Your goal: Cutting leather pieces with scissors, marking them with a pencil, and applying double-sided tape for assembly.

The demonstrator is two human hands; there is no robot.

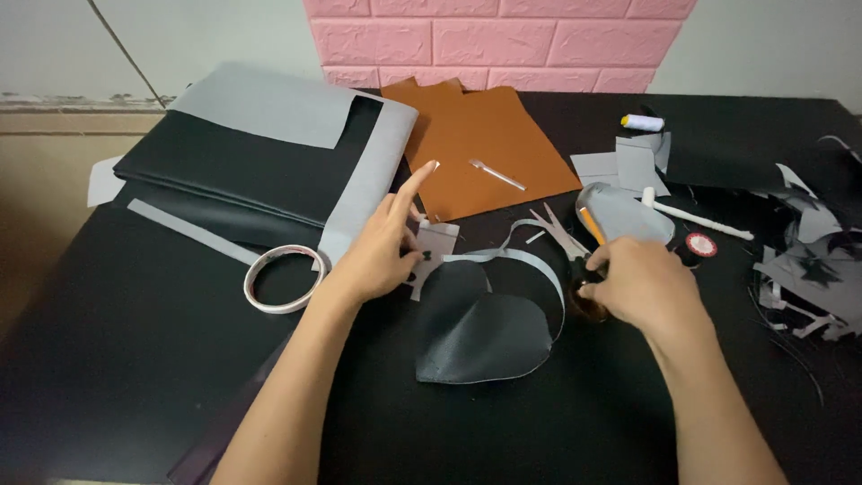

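The left hand (382, 256) pinches a small grey paper piece (434, 244) between thumb and middle fingers, its forefinger raised and spread away, while the right hand (639, 286) is curled shut around the scissors (564, 235), blades open just past its knuckles. Cutting cleanly here seems to call for holding the piece taut and feeding it slowly toward the blades (the dark curved leather piece (480, 330) lies just below both sets of fingers). A tape roll (284, 278) sits close behind the left wrist, and scraps (804, 260) crowd beyond the right hand.
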